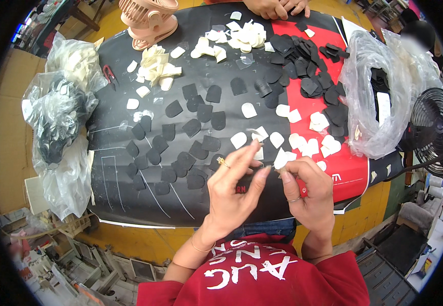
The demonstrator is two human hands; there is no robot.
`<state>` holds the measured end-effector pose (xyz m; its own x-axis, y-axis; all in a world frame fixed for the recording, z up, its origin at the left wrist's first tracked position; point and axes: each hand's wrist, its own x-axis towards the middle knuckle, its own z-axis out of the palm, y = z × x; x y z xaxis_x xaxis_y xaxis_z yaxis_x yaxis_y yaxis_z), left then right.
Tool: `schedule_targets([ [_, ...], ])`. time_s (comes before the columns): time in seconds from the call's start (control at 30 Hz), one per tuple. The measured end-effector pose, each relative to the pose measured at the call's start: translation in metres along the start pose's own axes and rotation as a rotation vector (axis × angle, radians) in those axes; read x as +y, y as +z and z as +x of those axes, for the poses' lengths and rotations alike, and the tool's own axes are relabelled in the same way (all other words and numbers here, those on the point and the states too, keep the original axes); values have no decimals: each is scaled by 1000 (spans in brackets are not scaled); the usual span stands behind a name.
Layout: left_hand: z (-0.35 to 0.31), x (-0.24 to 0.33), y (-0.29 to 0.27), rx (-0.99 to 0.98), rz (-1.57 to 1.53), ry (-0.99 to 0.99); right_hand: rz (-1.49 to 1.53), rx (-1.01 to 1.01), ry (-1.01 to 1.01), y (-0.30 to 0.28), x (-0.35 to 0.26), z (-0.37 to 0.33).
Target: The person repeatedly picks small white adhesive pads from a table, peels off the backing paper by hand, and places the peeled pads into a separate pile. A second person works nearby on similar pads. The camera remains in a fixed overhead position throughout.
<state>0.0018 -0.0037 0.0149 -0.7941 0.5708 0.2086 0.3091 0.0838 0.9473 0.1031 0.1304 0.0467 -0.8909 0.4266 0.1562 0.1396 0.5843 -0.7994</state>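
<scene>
Bags (369,92) beside the mat (231,204) are filled with black pieces; a white piece (284,158), tip up, is pinched by both hands (231,191) (308,196).

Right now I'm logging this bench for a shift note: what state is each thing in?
Left hand: raised, fingertips pinching a small piece.
Right hand: pinching a white rounded paper piece.
Black rounded foam pads: spread flat, singly.
White backing pieces: heaped loosely.
Clear plastic bag: open, part filled.
Pink desk fan: upright.
Black fan: upright; spinning unclear.
</scene>
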Motion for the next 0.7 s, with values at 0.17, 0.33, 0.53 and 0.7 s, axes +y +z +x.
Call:
schedule_targets([
  [0.17, -5, 6, 3, -50, 35, 71, -33, -8, -21, 2, -1, 1],
  [0.33, -4, 1, 0, -39, -20, 3, -46, -42, -24, 4, -2, 2],
  [0.53, -6, 4, 2, -35, -11, -17, -91, -36, -36, 4, -3, 3],
  [0.7, -9, 2, 5, -18, 71, 65, -136, -25, -49, 6, -1, 1],
])
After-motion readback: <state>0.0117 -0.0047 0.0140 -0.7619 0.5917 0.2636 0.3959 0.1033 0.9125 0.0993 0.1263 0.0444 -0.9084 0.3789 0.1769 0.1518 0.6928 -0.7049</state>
